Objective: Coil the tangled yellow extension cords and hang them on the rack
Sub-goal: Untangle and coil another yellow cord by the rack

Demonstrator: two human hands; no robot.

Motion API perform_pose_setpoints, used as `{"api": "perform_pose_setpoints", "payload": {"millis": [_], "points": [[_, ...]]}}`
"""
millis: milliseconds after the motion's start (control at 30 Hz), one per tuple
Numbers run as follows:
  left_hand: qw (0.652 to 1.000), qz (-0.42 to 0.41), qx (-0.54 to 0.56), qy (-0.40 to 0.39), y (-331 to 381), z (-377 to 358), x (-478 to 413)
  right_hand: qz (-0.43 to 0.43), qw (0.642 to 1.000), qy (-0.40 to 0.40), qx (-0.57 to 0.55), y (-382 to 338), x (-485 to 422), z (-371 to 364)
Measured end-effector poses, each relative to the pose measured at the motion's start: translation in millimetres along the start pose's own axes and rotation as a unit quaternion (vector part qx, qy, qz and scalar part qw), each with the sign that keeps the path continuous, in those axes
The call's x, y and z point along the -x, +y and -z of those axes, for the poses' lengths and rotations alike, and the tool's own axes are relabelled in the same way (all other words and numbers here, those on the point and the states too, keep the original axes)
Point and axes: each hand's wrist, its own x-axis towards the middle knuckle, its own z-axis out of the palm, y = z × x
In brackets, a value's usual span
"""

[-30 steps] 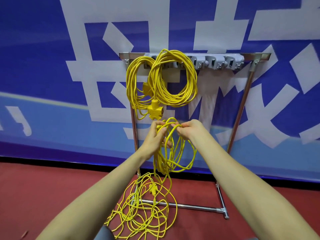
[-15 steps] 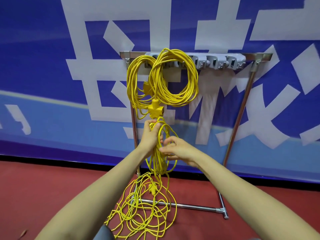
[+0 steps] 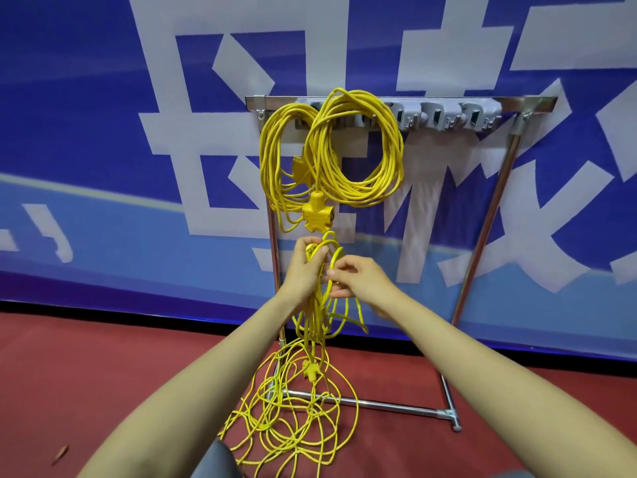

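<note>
While the blue-and-white banner [image 3: 103, 132] is filling the whole backdrop, the action is sitting low at the left end of the metal rack [image 3: 482, 236]. Starting from the left, one finished coil [image 3: 272, 160] is hanging from the top rail beside the left post, long and narrow. A second coil [image 3: 386, 167], rounder, is hanging just to its right and overlapping it. A yellow socket block [image 3: 319, 215] is dangling beneath the pair.

Right under that block the left hand [image 3: 303, 270] is gripping a bundle of loops [image 3: 315, 315], its fingers curling tight round the top while the loops are drooping below the fist. From there the cord is running down past a yellow plug [image 3: 310, 372] into a loose tangle [image 3: 293, 426], which is sprawling over the red floor [image 3: 86, 374] and across the rack's bottom bar.

Just beside the bundle, the right hand [image 3: 360, 281] is pinching a single strand between thumb and forefinger, its other fingers bending loosely underneath. Further right, three grey hooks [image 3: 444, 115] are lining the rail, and the right post is slanting down to its foot.
</note>
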Motion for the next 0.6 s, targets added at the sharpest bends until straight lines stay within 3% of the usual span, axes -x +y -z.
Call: {"api": "perform_pose_setpoints", "payload": {"millis": [167, 267, 333, 433, 600], "points": [[1.000, 0.013, 0.013, -0.015, 1, 3, 2, -0.035, 0.989, 0.027, -0.144, -3, -4, -2], [0.999, 0.016, -0.015, -0.027, -1, 2, 3, -0.060, 0.985, 0.034, -0.158, -3, -8, 0], [0.999, 0.020, -0.029, -0.040, 0, 1, 3, -0.053, 0.990, 0.040, -0.124, -3, -10, 1], [0.997, 0.036, -0.032, -0.065, 2, -1, 5, -0.012, 0.999, 0.049, 0.018, -2, -8, 5], [0.994, 0.054, -0.052, -0.075, 4, 4, 2, 0.088, 0.974, 0.075, 0.194, 2, -8, 10]]}}
